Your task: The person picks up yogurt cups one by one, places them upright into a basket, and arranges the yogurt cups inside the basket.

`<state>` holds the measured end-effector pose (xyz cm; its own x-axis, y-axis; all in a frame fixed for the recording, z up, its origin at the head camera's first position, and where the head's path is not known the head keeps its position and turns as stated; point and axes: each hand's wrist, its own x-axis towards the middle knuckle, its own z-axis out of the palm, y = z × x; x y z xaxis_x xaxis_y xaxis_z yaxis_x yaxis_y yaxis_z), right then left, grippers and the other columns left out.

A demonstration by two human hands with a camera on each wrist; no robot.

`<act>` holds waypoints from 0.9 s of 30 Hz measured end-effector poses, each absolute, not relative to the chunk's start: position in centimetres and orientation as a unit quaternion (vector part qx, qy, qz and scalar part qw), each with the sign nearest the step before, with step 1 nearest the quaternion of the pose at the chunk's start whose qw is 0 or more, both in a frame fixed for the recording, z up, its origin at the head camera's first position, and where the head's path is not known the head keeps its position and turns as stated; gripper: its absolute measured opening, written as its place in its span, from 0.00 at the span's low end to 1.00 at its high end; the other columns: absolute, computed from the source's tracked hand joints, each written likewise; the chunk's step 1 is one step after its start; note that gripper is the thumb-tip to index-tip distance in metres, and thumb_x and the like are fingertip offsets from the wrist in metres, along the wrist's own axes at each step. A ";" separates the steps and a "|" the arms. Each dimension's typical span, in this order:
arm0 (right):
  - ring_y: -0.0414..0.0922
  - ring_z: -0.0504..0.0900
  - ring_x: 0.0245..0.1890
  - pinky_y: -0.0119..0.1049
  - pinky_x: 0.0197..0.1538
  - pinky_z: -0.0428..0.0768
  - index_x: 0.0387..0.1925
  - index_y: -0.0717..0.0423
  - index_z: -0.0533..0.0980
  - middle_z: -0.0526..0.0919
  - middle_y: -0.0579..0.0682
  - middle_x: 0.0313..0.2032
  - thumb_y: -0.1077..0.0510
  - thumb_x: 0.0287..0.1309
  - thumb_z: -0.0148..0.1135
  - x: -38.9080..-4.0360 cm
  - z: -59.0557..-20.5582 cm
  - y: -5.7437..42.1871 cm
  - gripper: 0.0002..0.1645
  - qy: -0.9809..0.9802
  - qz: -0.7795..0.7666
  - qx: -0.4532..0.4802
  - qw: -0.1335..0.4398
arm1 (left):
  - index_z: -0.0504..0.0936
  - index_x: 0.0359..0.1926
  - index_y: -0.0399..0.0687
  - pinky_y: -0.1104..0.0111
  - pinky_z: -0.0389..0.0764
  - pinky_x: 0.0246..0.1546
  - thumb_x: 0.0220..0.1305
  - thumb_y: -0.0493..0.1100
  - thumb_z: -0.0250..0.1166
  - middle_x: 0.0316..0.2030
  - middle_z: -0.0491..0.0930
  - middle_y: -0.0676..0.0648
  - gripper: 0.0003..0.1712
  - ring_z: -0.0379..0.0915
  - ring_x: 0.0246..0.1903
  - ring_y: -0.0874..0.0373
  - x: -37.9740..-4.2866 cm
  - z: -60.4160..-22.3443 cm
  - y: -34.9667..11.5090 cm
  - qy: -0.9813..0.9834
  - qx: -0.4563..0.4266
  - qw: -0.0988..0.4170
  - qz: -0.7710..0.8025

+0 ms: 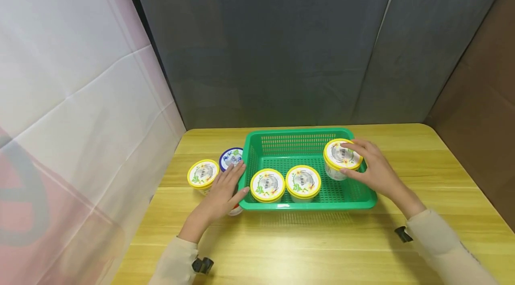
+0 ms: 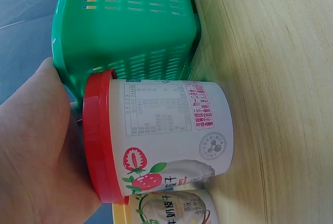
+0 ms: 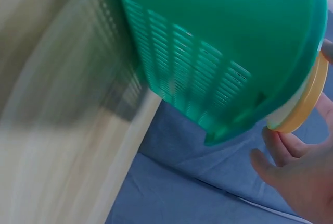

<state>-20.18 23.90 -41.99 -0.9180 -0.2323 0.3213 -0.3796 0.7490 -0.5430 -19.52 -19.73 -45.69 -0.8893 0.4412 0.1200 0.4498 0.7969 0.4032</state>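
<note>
My right hand holds a yellow-lidded yogurt cup by its lid at the right end of the green basket; part of that orange-yellow lid shows past the rim in the right wrist view. Two more yellow-lidded cups stand along the basket's front side. My left hand lies over a red-lidded yogurt cup just outside the basket's left end, fingers extended along the basket's edge. From above, that hand hides most of the red lid.
Left of the basket stand a yellow-lidded cup and a blue-lidded cup, the latter partly behind the left fingers. The wooden table meets a dark grey curtain behind and a white cloth on the left.
</note>
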 end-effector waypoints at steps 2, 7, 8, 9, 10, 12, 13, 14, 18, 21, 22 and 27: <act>0.65 0.65 0.66 0.72 0.59 0.67 0.65 0.45 0.73 0.67 0.62 0.67 0.49 0.50 0.76 -20.0 -42.4 23.9 0.40 -0.926 0.318 0.167 0.115 | 0.50 0.79 0.51 0.40 0.44 0.76 0.74 0.61 0.50 0.80 0.46 0.51 0.41 0.40 0.79 0.41 -19.5 -45.7 -19.7 -0.948 -0.235 0.010 -0.216; 0.64 0.65 0.67 0.73 0.59 0.68 0.66 0.42 0.72 0.68 0.60 0.67 0.48 0.48 0.77 -19.7 -43.3 24.0 0.42 -0.924 0.327 0.171 0.103 | 0.49 0.79 0.52 0.41 0.43 0.76 0.74 0.61 0.49 0.80 0.45 0.52 0.41 0.39 0.79 0.42 -19.5 -45.6 -19.8 -0.948 -0.234 0.006 -0.215; 0.64 0.64 0.68 0.73 0.59 0.68 0.66 0.41 0.71 0.68 0.59 0.67 0.48 0.48 0.78 -19.6 -43.5 24.0 0.42 -0.924 0.328 0.171 0.100 | 0.49 0.79 0.52 0.41 0.43 0.77 0.74 0.61 0.49 0.80 0.45 0.52 0.41 0.39 0.79 0.42 -19.5 -45.7 -19.8 -0.948 -0.234 0.005 -0.215; 0.64 0.64 0.68 0.74 0.58 0.68 0.67 0.40 0.71 0.68 0.59 0.67 0.48 0.48 0.78 -19.5 -43.6 24.1 0.43 -0.923 0.329 0.172 0.098 | 0.48 0.79 0.52 0.41 0.43 0.76 0.74 0.61 0.49 0.80 0.45 0.52 0.41 0.39 0.79 0.42 -19.5 -45.7 -19.7 -0.948 -0.234 0.005 -0.215; 0.64 0.64 0.68 0.74 0.58 0.68 0.68 0.39 0.70 0.68 0.58 0.67 0.48 0.47 0.78 -19.4 -43.7 24.1 0.45 -0.923 0.330 0.172 0.098 | 0.49 0.79 0.52 0.41 0.43 0.76 0.74 0.61 0.50 0.80 0.45 0.52 0.41 0.39 0.79 0.42 -19.5 -45.7 -19.7 -0.948 -0.234 0.005 -0.215; 0.64 0.64 0.68 0.74 0.58 0.69 0.69 0.39 0.68 0.68 0.57 0.67 0.49 0.46 0.79 -19.2 -43.9 24.1 0.48 -0.921 0.334 0.174 0.098 | 0.49 0.79 0.52 0.40 0.44 0.76 0.74 0.61 0.50 0.80 0.45 0.52 0.41 0.40 0.79 0.42 -19.6 -45.7 -19.7 -0.948 -0.234 0.004 -0.215; 0.63 0.65 0.68 0.74 0.58 0.68 0.70 0.39 0.67 0.68 0.57 0.67 0.50 0.46 0.79 -19.1 -44.0 24.1 0.49 -0.921 0.335 0.175 0.098 | 0.49 0.79 0.52 0.40 0.44 0.76 0.74 0.61 0.50 0.80 0.45 0.52 0.41 0.40 0.79 0.42 -19.6 -45.7 -19.7 -0.948 -0.234 0.005 -0.215; 0.63 0.65 0.68 0.74 0.58 0.68 0.71 0.39 0.65 0.68 0.57 0.68 0.50 0.45 0.79 -19.1 -44.1 24.1 0.51 -0.920 0.336 0.177 0.098 | 0.49 0.79 0.52 0.40 0.44 0.76 0.74 0.61 0.50 0.80 0.45 0.52 0.41 0.40 0.79 0.42 -19.6 -45.7 -19.7 -0.948 -0.234 0.005 -0.215; 0.62 0.66 0.68 0.73 0.57 0.69 0.74 0.36 0.60 0.67 0.56 0.69 0.52 0.43 0.80 -18.9 -44.5 24.2 0.57 -0.920 0.334 0.184 0.093 | 0.49 0.79 0.52 0.40 0.45 0.76 0.74 0.61 0.51 0.80 0.45 0.51 0.41 0.40 0.79 0.41 -19.5 -45.7 -19.7 -0.949 -0.235 0.007 -0.212; 0.62 0.65 0.68 0.73 0.57 0.69 0.74 0.34 0.58 0.67 0.55 0.70 0.52 0.43 0.80 -18.8 -44.6 24.3 0.59 -0.922 0.325 0.190 0.090 | 0.49 0.79 0.52 0.39 0.45 0.76 0.74 0.60 0.51 0.80 0.46 0.51 0.41 0.40 0.79 0.41 -19.5 -45.6 -19.7 -0.948 -0.236 0.008 -0.211; 0.62 0.65 0.68 0.72 0.57 0.69 0.74 0.33 0.58 0.67 0.55 0.70 0.52 0.42 0.80 -18.7 -44.6 24.3 0.59 -0.923 0.322 0.193 0.090 | 0.49 0.79 0.51 0.39 0.45 0.76 0.74 0.60 0.51 0.80 0.46 0.51 0.41 0.40 0.79 0.41 -19.5 -45.5 -19.7 -0.948 -0.236 0.008 -0.212; 0.60 0.65 0.67 0.70 0.60 0.67 0.75 0.33 0.58 0.69 0.55 0.69 0.52 0.42 0.80 -18.7 -44.4 24.3 0.60 -0.926 0.304 0.204 0.089 | 0.49 0.79 0.51 0.39 0.45 0.76 0.74 0.60 0.51 0.80 0.46 0.50 0.41 0.40 0.79 0.41 -19.5 -45.4 -19.7 -0.948 -0.236 0.008 -0.212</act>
<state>-18.67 24.31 -44.43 -0.9007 -0.3247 0.2885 -0.4325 0.7314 -0.5272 -19.45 -19.65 -45.43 -0.8885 0.4442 0.1151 0.4509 0.7987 0.3984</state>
